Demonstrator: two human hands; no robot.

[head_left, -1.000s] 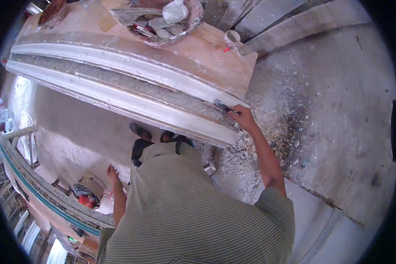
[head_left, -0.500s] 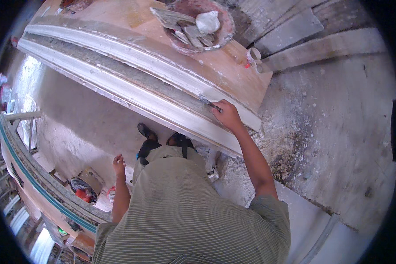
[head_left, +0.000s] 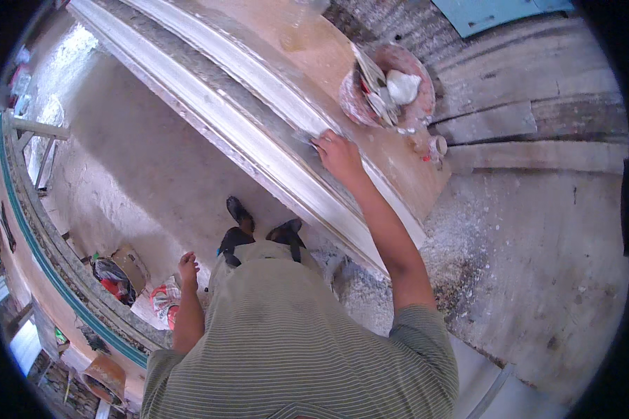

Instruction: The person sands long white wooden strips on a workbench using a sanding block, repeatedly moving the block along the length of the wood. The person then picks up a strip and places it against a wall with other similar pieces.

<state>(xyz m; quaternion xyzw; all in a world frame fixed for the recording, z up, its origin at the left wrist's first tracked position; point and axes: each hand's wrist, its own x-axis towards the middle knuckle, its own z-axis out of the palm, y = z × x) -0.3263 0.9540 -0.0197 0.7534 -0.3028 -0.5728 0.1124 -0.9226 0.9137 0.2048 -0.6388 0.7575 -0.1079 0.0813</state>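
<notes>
My right hand (head_left: 340, 155) is closed round a small brush (head_left: 304, 137), with most of its handle hidden in my fingers. The brush's greyish tip is at the farther of two long white plaster mouldings (head_left: 272, 91); whether it touches cannot be made out. The nearer white moulding (head_left: 209, 120) runs alongside, with a rough grey strip (head_left: 248, 105) between the two. Away from the work, my left hand (head_left: 188, 267) hangs low at my left side. Its fingers are loosely bent and apart, with nothing in them.
On the wooden board (head_left: 405, 167) beyond the mouldings stands a plaster-crusted basin (head_left: 426, 87) with flat tools and a white lump. A small round container (head_left: 437, 146) is near the board's end. Left lies a curved bench with a teal edge (head_left: 38, 230). White debris (head_left: 461, 244) litters the floor.
My right hand and the brush have moved up and left along the farther moulding. My view has turned, so the basin and board appear farther right. My left hand stays low.
</notes>
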